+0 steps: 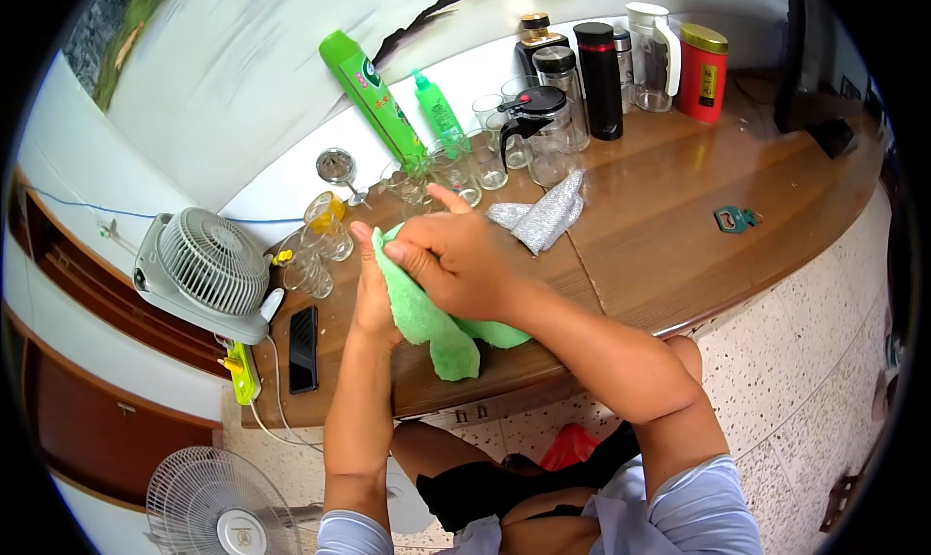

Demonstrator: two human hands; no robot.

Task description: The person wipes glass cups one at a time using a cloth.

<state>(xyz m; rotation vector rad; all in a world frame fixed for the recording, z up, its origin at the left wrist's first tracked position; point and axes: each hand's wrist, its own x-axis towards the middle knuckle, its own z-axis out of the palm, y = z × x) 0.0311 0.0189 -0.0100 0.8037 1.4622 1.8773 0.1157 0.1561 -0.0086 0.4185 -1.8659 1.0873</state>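
A light green cloth [417,308] is bunched between my two hands above the table's front edge, its lower end hanging loose. My left hand [373,288] is closed on the cloth from the left side, thumb up, with its fingers mostly hidden behind it. My right hand [451,254] pinches the cloth from the other side, one finger pointing away from the rest. Whether anything is wrapped inside the cloth cannot be seen. Just beyond my hands stand several clear drinking glasses [492,172]. To their right lies a crumpled silvery-grey cloth [551,216].
A glass teapot [553,153], a black flask [599,85], a white-handled pitcher [655,65] and a red tin [702,75] line the back. Green spray can [373,99] and green bottle [438,109] stand left of them. A phone [304,347] lies beside a small fan [208,269].
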